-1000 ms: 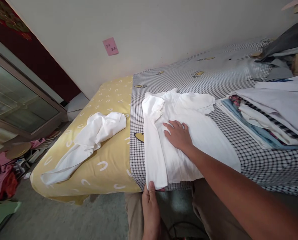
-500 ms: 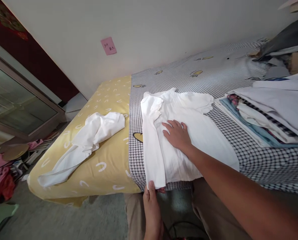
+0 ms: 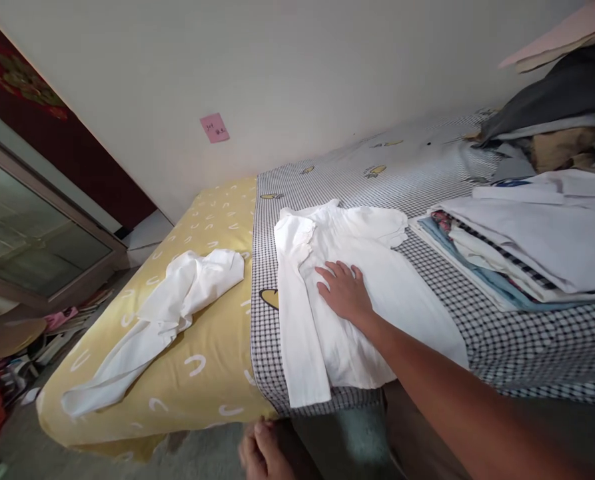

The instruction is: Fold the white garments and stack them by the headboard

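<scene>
A white short-sleeved blouse with scalloped sleeve edges lies spread on the checked sheet, its left side folded inward in a long strip. My right hand rests flat on the middle of it, fingers spread. Below the bed's front edge, apart from the blouse, is my left hand; its fingers are curled in and I see nothing in them. Left of the blouse, a crumpled white garment stretches over the yellow sheet.
To the right sits a stack of folded clothes, with a heap of dark clothes behind it. The yellow sheet covers the bed's left end. A pink note is on the wall. Items lie on the floor at left.
My left hand has let go of the blouse's lower left corner and moved down and left. The right hand stays on the blouse. The view has tilted slightly.
</scene>
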A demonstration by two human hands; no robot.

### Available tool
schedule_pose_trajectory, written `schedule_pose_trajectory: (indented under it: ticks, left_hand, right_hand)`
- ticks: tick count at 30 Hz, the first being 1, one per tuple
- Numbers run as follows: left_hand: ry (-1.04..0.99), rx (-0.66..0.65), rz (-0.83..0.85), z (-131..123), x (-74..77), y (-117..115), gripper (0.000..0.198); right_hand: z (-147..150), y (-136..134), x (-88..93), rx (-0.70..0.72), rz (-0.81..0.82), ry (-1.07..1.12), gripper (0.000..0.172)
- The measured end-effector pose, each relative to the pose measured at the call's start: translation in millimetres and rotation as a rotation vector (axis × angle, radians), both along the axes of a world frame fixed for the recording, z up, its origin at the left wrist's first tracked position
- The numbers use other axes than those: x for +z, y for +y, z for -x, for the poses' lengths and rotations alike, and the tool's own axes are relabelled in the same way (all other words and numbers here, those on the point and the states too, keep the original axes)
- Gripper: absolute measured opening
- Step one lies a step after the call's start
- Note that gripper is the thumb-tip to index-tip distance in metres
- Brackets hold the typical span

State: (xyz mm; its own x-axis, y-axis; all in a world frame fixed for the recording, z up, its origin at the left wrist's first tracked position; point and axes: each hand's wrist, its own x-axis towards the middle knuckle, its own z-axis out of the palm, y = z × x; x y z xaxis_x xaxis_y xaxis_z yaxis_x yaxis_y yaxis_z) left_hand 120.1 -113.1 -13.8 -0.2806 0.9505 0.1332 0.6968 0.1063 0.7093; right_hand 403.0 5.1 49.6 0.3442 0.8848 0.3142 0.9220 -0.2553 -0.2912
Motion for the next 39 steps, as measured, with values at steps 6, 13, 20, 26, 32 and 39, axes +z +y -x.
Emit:
schedule_pose_trajectory:
  ticks: [6, 13, 20, 26, 32, 39]
  left_hand:
    - [0.122, -0.347, -0.546, -86, 92.0, 68, 0.040]
    - [0.548, -0.748, -0.344, -159, 77.7, 121, 0.045]
    - [0.512, -0.613, -0.340, -158, 66.1, 115, 0.044]
    - [0.470, -0.586, -0.340, -159, 69.8, 114, 0.042]
    - [0.529, -0.597, -0.456, -155, 59.6, 122, 0.042]
    - [0.601, -0.604, -0.586, -154, 51.5, 136, 0.042]
  right_hand:
    - [1, 0, 0.9, -0.003, -0.043, 0.027, 0.044]
    - [0, -3, 1.1, 0.037, -0.062, 0.027, 0.042]
    - [1, 0, -3.7, 0.032, -0.083, -0.005, 0.041]
    - [0, 1, -6.8, 0.020, -0.103, 0.015, 0.042]
    - [1, -1, 0.6, 0.020, -0.070, 0.062, 0.044]
    - [3, -7, 8.6, 0.011, -0.048, 0.133, 0.047]
